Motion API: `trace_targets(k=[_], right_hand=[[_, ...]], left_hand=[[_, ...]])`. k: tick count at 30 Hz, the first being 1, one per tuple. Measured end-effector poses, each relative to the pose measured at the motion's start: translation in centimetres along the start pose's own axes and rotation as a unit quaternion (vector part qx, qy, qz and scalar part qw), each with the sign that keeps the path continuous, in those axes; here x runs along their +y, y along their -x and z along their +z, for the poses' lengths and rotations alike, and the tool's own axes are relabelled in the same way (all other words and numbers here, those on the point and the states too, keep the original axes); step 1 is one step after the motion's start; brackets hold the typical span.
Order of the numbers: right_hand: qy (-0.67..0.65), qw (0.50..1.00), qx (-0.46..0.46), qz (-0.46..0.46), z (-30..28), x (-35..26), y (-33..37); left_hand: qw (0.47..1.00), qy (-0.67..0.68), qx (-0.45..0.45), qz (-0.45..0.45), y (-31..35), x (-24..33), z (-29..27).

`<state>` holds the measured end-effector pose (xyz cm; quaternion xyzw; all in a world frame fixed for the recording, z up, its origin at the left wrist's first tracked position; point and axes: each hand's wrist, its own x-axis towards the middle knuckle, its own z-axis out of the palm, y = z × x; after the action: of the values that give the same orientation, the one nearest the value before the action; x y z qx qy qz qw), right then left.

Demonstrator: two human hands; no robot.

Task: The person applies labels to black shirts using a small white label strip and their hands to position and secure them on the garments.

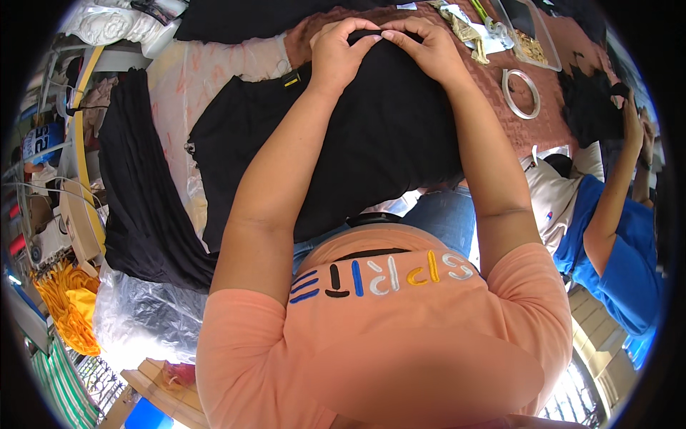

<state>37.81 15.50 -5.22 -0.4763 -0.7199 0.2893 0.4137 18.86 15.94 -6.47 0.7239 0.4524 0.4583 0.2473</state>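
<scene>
A black garment (386, 136) lies spread over the table's near edge and drapes down toward my lap. At its far edge my left hand (339, 53) pinches the cloth between thumb and fingers. Close beside it my right hand (425, 50) pinches the same edge, the fingertips of both hands nearly meeting. A small black label with yellow (291, 79) shows on the garment left of my left forearm. Whether the edge is folded between my fingers I cannot tell.
More black cloth (136, 179) hangs at the left. On the right lie a ring of clear tape (521, 94) and a clear plastic tray (532, 36). A person in blue (622, 243) handles black cloth (589, 107) at the table's right. Clear plastic sheeting (150, 314) sits lower left.
</scene>
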Motion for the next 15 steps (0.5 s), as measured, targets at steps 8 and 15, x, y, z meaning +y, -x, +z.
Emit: trace_targets(k=[8, 15], right_hand=[[0.036, 0.999, 0.003, -0.004, 0.6, 1.7, -0.5], [0.024, 0.998, 0.047, 0.021, 0.3, 3.1, -0.2]], left_hand=[[0.975, 0.211, 0.009, -0.07, -0.4, -0.3, -2.8], [0.971, -0.111, 0.126, -0.168, 5.1, -4.6, -21.7]])
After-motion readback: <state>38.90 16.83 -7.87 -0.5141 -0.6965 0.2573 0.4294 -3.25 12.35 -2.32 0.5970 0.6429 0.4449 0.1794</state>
